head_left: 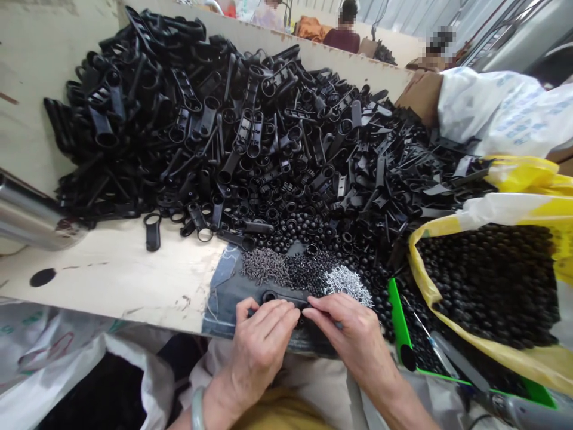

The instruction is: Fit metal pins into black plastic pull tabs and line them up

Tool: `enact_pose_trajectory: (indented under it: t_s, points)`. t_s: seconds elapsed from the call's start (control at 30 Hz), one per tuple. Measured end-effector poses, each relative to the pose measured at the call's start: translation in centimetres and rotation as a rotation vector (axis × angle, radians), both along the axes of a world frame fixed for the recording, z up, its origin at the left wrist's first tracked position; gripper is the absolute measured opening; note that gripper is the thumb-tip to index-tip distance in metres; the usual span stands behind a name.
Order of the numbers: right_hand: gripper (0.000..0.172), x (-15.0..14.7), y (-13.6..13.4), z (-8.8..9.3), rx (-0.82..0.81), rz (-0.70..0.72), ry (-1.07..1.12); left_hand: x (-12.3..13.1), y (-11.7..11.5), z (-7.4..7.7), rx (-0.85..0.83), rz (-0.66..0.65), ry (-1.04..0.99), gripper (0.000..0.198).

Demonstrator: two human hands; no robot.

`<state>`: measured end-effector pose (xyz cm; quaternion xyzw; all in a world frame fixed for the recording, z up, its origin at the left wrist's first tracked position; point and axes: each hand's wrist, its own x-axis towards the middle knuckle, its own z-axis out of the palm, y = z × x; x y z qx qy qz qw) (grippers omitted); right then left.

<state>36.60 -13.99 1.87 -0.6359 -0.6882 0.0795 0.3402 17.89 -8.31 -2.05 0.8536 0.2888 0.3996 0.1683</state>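
Observation:
A black plastic handle-shaped part point(290, 294) with a ring at its left end lies on the dark cloth mat point(221, 298) near the table's front edge. My left hand point(266, 334) is closed over its near side, fingers together. My right hand point(351, 325) pinches the part's right end between thumb and forefinger; anything small in that pinch is hidden. Just beyond the hands are a pile of small brown-grey pieces point(265, 267), a pile of tiny black pieces point(307, 270) and a pile of silver screws or pins point(347, 285).
A large heap of black plastic parts point(250, 131) covers the back. To the right are a yellow-edged bag point(430, 286) of black balls and a green tray point(396, 316). A metal cylinder point(36, 209) stands left; a white sack point(156, 370) sits below. People are beyond the partition.

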Motion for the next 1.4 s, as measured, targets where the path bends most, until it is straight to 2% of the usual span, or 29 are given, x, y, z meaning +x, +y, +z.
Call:
enact_pose_trajectory:
  t_s: [0.13, 0.37, 0.57, 0.87, 0.97, 1.13, 1.3, 1.4]
  points:
    - [0.016, -0.4, -0.1, 0.0, -0.007, -0.013, -0.032, -0.1, -0.1, -0.2, 0.006, -0.003, -0.012, 0.021]
    - [0.018, -0.2, -0.1, 0.3, 0.023, 0.071, -0.021, -0.2, -0.1, -0.6, -0.006, -0.021, -0.001, 0.024]
    - [0.018, 0.1, 0.2, 0.1, 0.01, 0.093, -0.129, 0.0, -0.3, -0.5, -0.01, 0.003, -0.045, 0.022]
    - [0.012, 1.1, 2.3, 2.3, -0.108, 0.332, -0.375, 0.0, 0.1, -0.1, -0.027, 0.031, -0.04, 0.018]
    - [0.007, 1.0, 2.1, 1.9, -0.108, 0.283, -0.346, 0.0, 0.1, 0.0, -0.05, 0.023, -0.042, 0.019]
    - [0.018, 0.4, 1.1, 0.6, -0.093, 0.169, -0.262, -0.1, 0.2, 0.5, -0.102, 0.009, -0.068, 0.021]
    - [0.041, 0.1, -0.3, 1.3, -0.071, 0.104, -0.177, -0.7, 0.0, 1.9, -0.054, 0.006, -0.022, 0.038]
    - [0.042, 0.1, -1.6, 1.9, -0.007, 0.054, -0.084, -0.8, -0.4, 2.7, -0.035, -0.025, 0.01, 0.036]
